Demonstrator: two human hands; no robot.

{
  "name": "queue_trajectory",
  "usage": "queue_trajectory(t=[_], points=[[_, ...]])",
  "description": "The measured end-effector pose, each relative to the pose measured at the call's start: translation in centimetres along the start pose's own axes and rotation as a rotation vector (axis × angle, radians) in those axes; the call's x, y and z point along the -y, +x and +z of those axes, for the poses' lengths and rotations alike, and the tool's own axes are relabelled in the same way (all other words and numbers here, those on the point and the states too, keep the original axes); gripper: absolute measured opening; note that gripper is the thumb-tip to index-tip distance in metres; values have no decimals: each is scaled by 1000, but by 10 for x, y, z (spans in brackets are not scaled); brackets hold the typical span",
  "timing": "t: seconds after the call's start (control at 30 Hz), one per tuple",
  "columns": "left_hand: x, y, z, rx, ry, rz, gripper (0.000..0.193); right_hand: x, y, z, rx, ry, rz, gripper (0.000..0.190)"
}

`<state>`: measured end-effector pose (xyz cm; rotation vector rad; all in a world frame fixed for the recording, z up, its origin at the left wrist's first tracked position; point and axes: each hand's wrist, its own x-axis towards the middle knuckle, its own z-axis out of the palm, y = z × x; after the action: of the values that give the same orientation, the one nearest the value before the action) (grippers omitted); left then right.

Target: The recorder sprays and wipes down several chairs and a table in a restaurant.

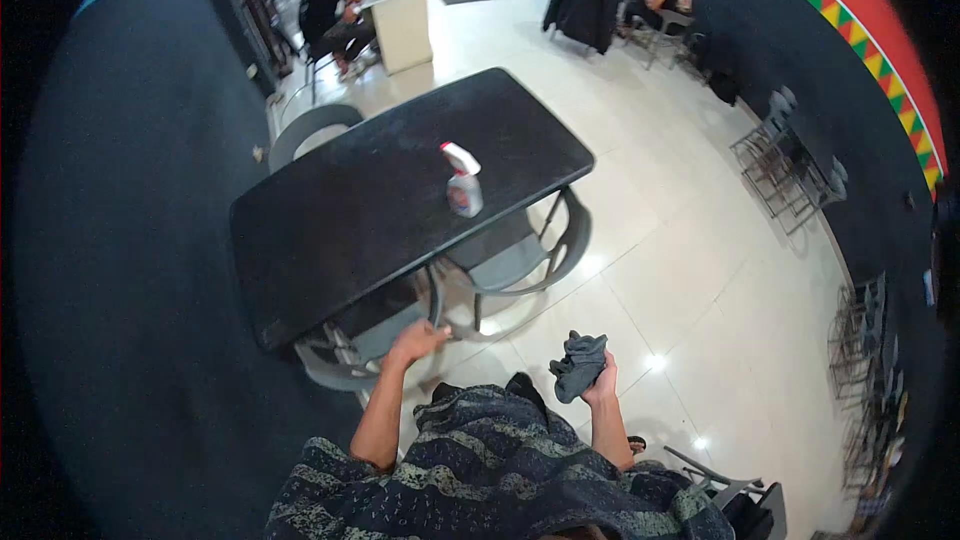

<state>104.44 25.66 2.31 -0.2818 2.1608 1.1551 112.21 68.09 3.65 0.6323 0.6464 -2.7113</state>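
My right hand [602, 381] grips a crumpled dark grey cloth [580, 366] in front of my body, above the tiled floor. To its left, my left hand [420, 342] is held out over the chair back near the table's edge. No object shows in it, and its fingers look partly curled. A spray bottle [464, 191] with a white and red trigger head stands on the black table [337, 225], near the long edge on my side.
Grey chairs [525, 266] are tucked under the near side, and another grey chair [315, 124] stands beyond. A dark wall [135, 240] borders the left. Seated people [330, 15] are farther off. Stacked chairs [787, 165] line the right wall; a chair [739, 495] stands behind me at right.
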Motion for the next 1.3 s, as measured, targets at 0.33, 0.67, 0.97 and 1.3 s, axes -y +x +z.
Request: queue_trajectory(t=[0.33, 0.67, 0.97, 1.3], points=[[-235, 144, -58, -1053, 1, 273, 132, 64, -23, -9, -102, 102, -241, 52], [-271, 221, -63, -1060, -211, 394, 65, 78, -4, 14, -241, 253, -395, 53], [-398, 170, 76, -337, -365, 922, 40, 151, -17, 27, -233, 427, -671, 51], [-539, 89, 360, 558, -123, 1010, 42, 270, -107, -94, -658, 293, -844, 37]])
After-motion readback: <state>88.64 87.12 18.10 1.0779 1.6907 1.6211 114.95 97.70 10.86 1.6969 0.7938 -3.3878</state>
